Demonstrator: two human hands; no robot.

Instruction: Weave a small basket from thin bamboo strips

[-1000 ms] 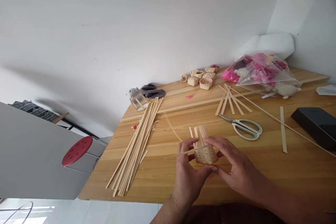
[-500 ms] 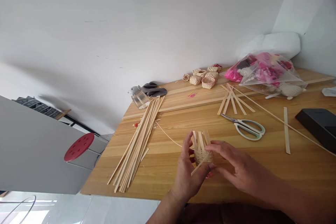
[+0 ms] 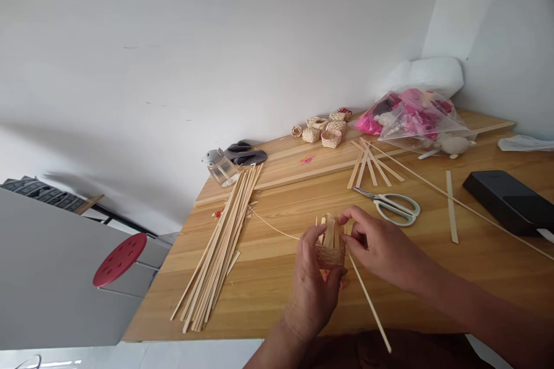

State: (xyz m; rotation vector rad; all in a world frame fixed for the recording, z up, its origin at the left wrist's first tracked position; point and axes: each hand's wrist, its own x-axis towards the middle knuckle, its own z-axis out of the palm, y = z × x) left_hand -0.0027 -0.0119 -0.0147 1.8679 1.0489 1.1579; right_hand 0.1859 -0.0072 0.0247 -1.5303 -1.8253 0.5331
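A small half-woven bamboo basket sits above the table's near side, its upright strips standing loose at the top. My left hand is closed around its left side and underside. Thumb and forefinger of my right hand are pinched at the basket's upper right edge, on a thin bamboo strip that slants down toward the near edge. Another thin strand runs left from the basket to the table. Something pink shows beneath the basket, partly hidden by my fingers.
Long bamboo strips lie in a pile at left, near a clear bottle. Scissors, crossed short strips and a black box lie to the right. Small woven baskets and a plastic bag stand behind.
The basket has been turned in my left hand. My right hand has risen to its upper edge, and the strip now hangs to the right instead of crossing the front. The view has shifted slightly right.
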